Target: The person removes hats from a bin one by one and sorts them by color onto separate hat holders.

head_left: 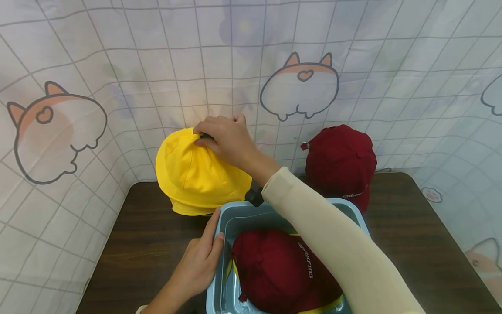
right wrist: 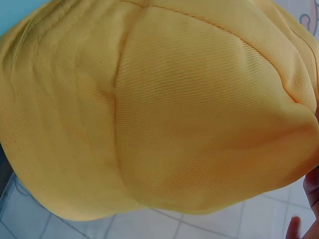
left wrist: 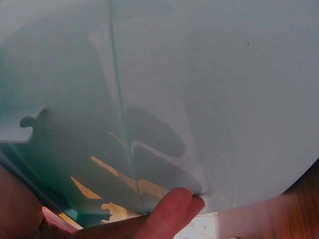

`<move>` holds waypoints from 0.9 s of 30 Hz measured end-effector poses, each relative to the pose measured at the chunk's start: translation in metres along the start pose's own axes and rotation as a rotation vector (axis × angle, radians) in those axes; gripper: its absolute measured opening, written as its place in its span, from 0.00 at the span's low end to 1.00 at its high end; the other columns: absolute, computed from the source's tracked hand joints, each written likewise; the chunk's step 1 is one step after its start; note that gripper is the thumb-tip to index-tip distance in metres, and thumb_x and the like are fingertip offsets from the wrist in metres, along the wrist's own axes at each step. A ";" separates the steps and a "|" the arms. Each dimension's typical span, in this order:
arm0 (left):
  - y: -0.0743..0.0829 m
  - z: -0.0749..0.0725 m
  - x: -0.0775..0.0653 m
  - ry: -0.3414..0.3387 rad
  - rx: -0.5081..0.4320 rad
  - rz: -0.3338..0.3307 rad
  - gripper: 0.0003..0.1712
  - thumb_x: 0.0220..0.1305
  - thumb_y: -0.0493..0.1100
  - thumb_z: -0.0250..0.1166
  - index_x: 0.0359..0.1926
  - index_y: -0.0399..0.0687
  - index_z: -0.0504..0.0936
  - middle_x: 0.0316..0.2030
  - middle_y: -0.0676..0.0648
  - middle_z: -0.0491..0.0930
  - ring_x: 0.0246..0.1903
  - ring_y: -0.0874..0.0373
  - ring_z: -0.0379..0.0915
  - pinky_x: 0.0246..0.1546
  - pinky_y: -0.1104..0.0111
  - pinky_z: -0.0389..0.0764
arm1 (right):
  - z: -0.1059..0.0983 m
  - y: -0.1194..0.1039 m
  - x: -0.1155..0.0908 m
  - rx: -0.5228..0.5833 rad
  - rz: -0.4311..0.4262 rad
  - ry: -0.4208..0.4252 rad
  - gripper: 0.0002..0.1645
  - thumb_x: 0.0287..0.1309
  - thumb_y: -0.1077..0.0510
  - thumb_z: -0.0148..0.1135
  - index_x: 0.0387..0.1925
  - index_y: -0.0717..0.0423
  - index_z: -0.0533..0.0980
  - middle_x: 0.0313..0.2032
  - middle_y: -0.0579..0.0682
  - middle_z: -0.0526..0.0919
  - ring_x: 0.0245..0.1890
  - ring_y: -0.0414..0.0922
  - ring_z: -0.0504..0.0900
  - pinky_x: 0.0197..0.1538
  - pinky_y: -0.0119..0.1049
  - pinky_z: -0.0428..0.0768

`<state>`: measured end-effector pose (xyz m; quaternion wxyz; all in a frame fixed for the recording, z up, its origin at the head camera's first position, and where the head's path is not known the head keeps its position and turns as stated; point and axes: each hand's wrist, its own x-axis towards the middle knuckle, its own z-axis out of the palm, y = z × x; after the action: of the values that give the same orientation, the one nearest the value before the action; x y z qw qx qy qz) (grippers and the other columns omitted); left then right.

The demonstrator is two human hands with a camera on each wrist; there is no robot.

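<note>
A yellow brimmed hat [head_left: 196, 170] is up against the back wall, over the table's far left, its wide brim toward the left. My right hand [head_left: 229, 137] pinches the hat at the top of its crown. In the right wrist view the yellow cloth [right wrist: 199, 109] fills most of the picture, pulled into folds at the right. My left hand [head_left: 198, 261] holds the left side of a light blue plastic basin [head_left: 213, 279], thumb at the rim. Inside the basin lies a dark red cap [head_left: 266, 266] with white lettering, over something yellow that shows at its edges.
Another dark red cap [head_left: 339, 161] sits at the table's back right, behind the basin. The dark wooden table [head_left: 129, 248] backs onto a wall covering [head_left: 176, 65] with grid lines and cartoon animals. My right sleeve crosses over the basin's right part.
</note>
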<state>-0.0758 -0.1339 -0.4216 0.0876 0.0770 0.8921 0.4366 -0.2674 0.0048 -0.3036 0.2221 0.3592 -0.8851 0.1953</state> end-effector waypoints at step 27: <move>0.000 -0.001 0.001 -0.003 -0.020 -0.031 0.34 0.83 0.48 0.47 0.82 0.68 0.47 0.24 0.49 0.71 0.32 0.61 0.85 0.39 0.63 0.88 | 0.016 -0.001 -0.006 0.049 0.159 -0.148 0.28 0.68 0.31 0.57 0.65 0.31 0.76 0.60 0.35 0.82 0.61 0.37 0.78 0.54 0.47 0.62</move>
<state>-0.0764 -0.1343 -0.4214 0.0965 0.0630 0.8886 0.4440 -0.2670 -0.0005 -0.3200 0.1311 0.3066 -0.9198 0.2069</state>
